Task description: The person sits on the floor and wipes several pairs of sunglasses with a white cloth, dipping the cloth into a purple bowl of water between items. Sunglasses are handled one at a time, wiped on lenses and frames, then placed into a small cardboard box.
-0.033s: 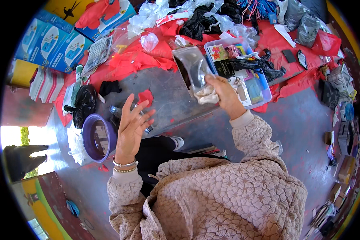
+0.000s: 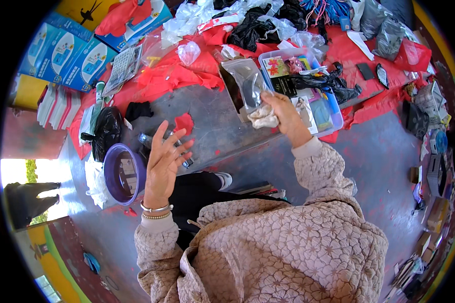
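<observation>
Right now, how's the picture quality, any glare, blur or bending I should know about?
Head view: fisheye bends edges toward a black rim; a blown-out bright patch sits at the left; the clear plastic bag in the right hand shows glare; the open left hand looks fairly sharp.

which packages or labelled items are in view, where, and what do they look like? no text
Blue boxes: far left, stacked cartons, blue with white panels.
Clear zip bag: pinched in the right hand, transparent, dark contents.
Clear plastic tray: beyond the right hand, blue-rimmed, holding picture cards.
Left hand: open, holding nothing.
</observation>
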A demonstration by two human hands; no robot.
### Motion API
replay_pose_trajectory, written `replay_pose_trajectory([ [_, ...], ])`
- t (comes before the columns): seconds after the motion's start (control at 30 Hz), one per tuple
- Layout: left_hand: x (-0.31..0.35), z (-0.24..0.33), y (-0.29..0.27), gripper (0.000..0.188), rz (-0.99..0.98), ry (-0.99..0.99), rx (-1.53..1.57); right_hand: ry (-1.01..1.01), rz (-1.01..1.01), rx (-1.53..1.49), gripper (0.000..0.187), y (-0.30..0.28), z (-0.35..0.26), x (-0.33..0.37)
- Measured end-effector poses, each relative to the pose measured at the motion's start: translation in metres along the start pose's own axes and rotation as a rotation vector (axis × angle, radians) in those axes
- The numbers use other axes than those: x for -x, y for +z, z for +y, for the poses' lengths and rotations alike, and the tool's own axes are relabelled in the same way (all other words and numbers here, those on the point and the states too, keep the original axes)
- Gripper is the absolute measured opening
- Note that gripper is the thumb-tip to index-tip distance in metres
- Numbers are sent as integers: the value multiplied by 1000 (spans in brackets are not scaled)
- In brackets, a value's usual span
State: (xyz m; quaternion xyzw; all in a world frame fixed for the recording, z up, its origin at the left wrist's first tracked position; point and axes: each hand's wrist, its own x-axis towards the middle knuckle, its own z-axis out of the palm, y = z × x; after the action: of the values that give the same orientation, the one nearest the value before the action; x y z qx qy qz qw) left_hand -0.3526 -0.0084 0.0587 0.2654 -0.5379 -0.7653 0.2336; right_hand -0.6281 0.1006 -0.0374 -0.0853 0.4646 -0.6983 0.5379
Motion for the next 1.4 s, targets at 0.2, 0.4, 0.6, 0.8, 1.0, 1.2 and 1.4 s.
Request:
replay_pose_trajectory([
  [0.2,11,4,-37,60,155,69,36,-148,222,1348,52,-48,5,-63],
  [0.4,54,15,-83,42,372,77,40,-370,282,1437,32,-1,-19,-13],
  [0.6,95,5,-123,32,472,102,120,-374,271,1699,39,41,-27,-72],
  [0.8,108,-20,-139,33,496,22,125,-89,61,1693,50,25,23,-156],
  [1.0,127,-31,-151,31,588,16,301,6,-87,1006,53,1,19,-147],
  [1.2,116,-39,-141,32,553,-20,299,-169,-41,1625,39,6,25,-146],
  [1.4,126,-43,-151,28,606,-32,324,-132,210,1788,28,35,23,-133],
])
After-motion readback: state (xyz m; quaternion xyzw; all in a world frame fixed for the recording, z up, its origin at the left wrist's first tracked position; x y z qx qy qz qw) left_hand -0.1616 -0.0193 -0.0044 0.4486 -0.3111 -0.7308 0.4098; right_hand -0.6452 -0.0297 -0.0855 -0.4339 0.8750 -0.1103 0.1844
